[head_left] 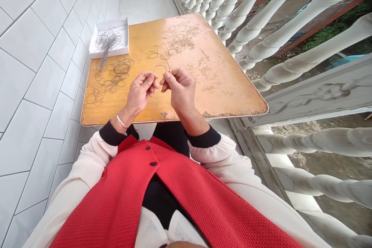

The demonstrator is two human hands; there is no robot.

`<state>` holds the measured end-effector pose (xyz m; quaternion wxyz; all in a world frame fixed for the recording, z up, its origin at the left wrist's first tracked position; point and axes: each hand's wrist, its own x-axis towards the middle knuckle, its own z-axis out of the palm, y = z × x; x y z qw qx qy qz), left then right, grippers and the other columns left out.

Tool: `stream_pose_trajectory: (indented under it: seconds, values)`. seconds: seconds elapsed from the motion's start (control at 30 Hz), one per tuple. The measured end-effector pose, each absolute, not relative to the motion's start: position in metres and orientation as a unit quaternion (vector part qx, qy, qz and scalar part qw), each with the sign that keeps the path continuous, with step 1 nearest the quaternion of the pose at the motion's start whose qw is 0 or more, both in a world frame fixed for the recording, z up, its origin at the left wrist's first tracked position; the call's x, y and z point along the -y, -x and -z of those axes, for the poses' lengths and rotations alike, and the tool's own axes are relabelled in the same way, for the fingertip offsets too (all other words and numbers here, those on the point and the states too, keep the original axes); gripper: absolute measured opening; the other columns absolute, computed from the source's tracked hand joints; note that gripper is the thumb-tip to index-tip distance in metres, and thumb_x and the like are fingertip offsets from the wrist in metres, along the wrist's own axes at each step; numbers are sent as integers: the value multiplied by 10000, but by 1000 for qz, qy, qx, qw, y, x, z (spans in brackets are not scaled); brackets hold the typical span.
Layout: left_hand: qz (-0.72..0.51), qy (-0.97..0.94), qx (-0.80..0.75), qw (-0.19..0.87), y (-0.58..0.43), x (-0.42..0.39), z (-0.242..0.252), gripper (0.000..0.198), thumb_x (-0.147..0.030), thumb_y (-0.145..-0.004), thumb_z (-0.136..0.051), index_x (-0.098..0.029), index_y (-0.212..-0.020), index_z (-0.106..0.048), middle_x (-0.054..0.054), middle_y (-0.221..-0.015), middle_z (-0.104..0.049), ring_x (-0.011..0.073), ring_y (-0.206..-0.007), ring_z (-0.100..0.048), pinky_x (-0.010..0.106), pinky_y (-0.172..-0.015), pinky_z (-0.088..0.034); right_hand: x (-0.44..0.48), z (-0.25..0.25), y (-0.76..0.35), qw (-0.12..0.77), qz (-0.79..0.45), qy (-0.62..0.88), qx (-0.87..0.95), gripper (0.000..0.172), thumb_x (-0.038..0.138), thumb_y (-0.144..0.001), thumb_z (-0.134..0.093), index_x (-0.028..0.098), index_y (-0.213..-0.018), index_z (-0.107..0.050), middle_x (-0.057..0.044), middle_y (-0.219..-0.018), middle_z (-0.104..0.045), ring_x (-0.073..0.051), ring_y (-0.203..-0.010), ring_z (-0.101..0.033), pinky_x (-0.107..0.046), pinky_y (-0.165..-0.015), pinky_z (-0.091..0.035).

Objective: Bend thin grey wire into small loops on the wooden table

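My left hand (140, 90) and my right hand (181, 87) are held close together above the near half of the wooden table. Each pinches a thin dark wire (160, 66), which arches up in a small loop between the fingertips. From the right fingertips a tail of it curves upward. Just beyond my hands lies a loose tangle of thin wire (165, 50). Left of my left hand are several coiled wire loops (117, 75) on the tabletop. Whether the held piece joins the tangle behind it I cannot tell.
A white shallow box (120, 50) with a bundle of wires (107, 42) spilling over its near edge stands at the table's far left. The table (226, 93) has worn, peeling patches. A tiled wall (43, 62) runs along the left, a white balustrade (252, 31) along the right.
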<state>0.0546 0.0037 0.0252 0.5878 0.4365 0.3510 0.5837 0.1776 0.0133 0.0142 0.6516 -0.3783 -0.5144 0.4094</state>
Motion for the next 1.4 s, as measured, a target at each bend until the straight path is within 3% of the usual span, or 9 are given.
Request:
stream_pose_trajectory:
  seconds: [0.17, 0.3, 0.43, 0.63, 0.8, 0.93, 1.1, 1.4]
  values:
    - [-589, -412, -335, 609, -54, 0, -26, 248, -320, -992, -623, -180, -788, -615, -44, -656, -618, 34, -527, -514, 152, -490, -395, -12, -17, -178, 644, -402, 389, 522, 381, 529, -877, -724, 219, -745, -546, 56, -642, -617, -54, -492, -529, -206, -509, -471]
    - [-549, -396, -371, 636, -48, 0, -37, 416, -503, -1017, -521, -173, -780, -610, -11, -689, -662, 43, -509, -524, 168, -457, -378, -13, -18, -182, 635, -405, 390, 530, 402, 539, -860, -739, 216, -727, -541, 53, -629, -623, -56, -491, -533, -205, -506, -475]
    - [-518, -394, -381, 656, -46, -6, -47, 530, -610, -979, -519, -172, -684, -558, -31, -569, -579, 36, -423, -448, 174, -412, -325, -14, -15, -182, 636, -400, 390, 532, 414, 551, -849, -743, 216, -726, -534, 53, -633, -629, -57, -494, -548, -203, -499, -478]
    - [-534, -406, -409, 619, -54, -8, -42, 559, -601, -934, -612, -176, -612, -444, -70, -485, -470, 8, -383, -347, 150, -409, -291, -13, -12, -179, 646, -404, 386, 520, 406, 542, -844, -750, 214, -744, -532, 59, -644, -633, -53, -489, -547, -201, -507, -489]
    - [-550, -428, -416, 584, -49, -11, -39, 453, -599, -928, -622, -178, -763, -594, -21, -668, -649, 26, -455, -495, 166, -438, -358, -15, -17, -184, 625, -410, 412, 521, 367, 499, -868, -746, 210, -743, -557, 42, -654, -645, -62, -512, -566, -202, -520, -500]
    - [-556, -473, -441, 522, -34, -20, -51, 338, -524, -945, -639, -188, -920, -672, 8, -794, -712, 55, -585, -613, 163, -493, -423, -13, -21, -189, 614, -398, 437, 523, 351, 473, -845, -777, 204, -729, -583, 41, -628, -641, -62, -504, -571, -192, -512, -496]
    - [-509, -546, -445, 496, -23, -31, -73, 205, -321, -913, -735, -150, -809, -693, -13, -686, -682, 32, -558, -576, 140, -507, -403, -11, -23, -191, 607, -415, 424, 528, 356, 445, -825, -805, 197, -700, -583, 42, -609, -645, -54, -478, -554, -185, -504, -490]
    - [-566, -506, -397, 515, -39, -38, -63, 152, -201, -950, -675, -170, -806, -714, -41, -665, -636, 22, -564, -564, 142, -544, -414, -6, -20, -182, 583, -531, 366, 494, 330, 375, -800, -832, 180, -657, -608, 34, -569, -641, -51, -444, -523, -182, -457, -454]
